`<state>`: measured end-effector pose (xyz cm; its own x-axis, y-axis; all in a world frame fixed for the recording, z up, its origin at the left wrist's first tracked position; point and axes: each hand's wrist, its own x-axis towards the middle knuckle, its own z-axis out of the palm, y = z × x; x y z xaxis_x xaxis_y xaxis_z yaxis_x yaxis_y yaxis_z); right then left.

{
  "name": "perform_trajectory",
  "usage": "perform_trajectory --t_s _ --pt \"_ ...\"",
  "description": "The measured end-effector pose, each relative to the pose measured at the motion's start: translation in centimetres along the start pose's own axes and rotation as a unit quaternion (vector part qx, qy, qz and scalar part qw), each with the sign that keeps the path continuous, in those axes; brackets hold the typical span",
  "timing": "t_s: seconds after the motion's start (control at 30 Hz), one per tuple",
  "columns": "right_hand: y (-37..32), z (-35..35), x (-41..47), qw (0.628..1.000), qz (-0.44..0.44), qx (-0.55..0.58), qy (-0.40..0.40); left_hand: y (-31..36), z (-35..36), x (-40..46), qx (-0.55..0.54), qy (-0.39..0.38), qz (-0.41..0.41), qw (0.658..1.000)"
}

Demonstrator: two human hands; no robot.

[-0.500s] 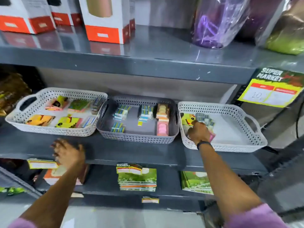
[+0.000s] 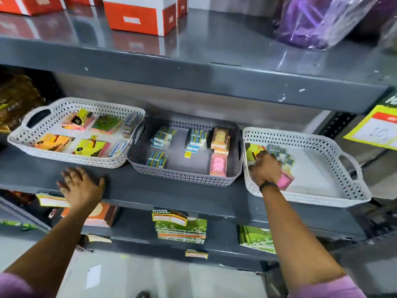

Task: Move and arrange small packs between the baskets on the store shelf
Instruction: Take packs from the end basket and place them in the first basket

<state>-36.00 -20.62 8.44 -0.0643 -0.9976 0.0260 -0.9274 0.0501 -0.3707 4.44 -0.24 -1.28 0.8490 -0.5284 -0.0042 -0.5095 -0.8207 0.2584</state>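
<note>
Three perforated baskets stand side by side on the grey shelf (image 2: 171, 190). The left white basket (image 2: 28, 140) holds yellow, orange and pink packs. The grey middle basket (image 2: 184, 175) holds blue-striped packs (image 2: 161, 137) and pink and peach packs (image 2: 218, 164). My right hand (image 2: 266, 168) is inside the right white basket (image 2: 335, 190), fingers curled down on a cluster of small packs, with a pink pack (image 2: 285, 180) just beside the wrist. What the fingers grip is hidden. My left hand (image 2: 82, 186) lies flat and spread on the shelf's front edge, holding nothing.
The upper shelf (image 2: 214, 78) overhangs the baskets, carrying red-and-white boxes (image 2: 139, 16) and a purple wrapped item (image 2: 318, 20). A yellow price tag (image 2: 373, 127) hangs at right. Stacks of green packs (image 2: 181, 231) and an orange box (image 2: 101, 216) sit on the lower shelf.
My head has moved closer to the shelf. My left hand has risen onto the shelf edge. My right hand stays in the right basket over the packs.
</note>
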Motion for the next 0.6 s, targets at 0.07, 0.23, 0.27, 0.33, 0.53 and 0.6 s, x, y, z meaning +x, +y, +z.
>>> perform_trajectory --t_s 0.07,0.23,0.27,0.33,0.53,0.6 --pt "-0.9 -1.0 -0.6 0.997 0.002 0.048 0.062 -0.3 -0.1 0.3 0.004 -0.013 0.021 1.0" --pt "-7.4 -2.7 -2.9 0.986 -0.034 0.08 0.144 -0.1 -0.7 -0.2 -0.011 -0.031 0.024 0.999" --pt "-9.2 -2.7 -3.3 0.985 -0.044 0.086 0.141 0.1 -1.0 -0.2 -0.014 -0.043 0.023 0.999" --pt "-13.2 -2.1 -4.2 0.984 -0.067 0.118 0.115 0.2 -1.7 -0.1 -0.02 -0.069 0.02 0.997" --pt "-27.0 2.9 -8.9 0.967 -0.163 0.193 -0.031 0.0 -2.8 0.2 -0.017 -0.111 0.04 0.993" --pt "-30.8 5.2 -10.4 0.963 -0.205 0.166 -0.064 -0.3 -2.6 0.5 -0.016 -0.123 0.042 0.991"
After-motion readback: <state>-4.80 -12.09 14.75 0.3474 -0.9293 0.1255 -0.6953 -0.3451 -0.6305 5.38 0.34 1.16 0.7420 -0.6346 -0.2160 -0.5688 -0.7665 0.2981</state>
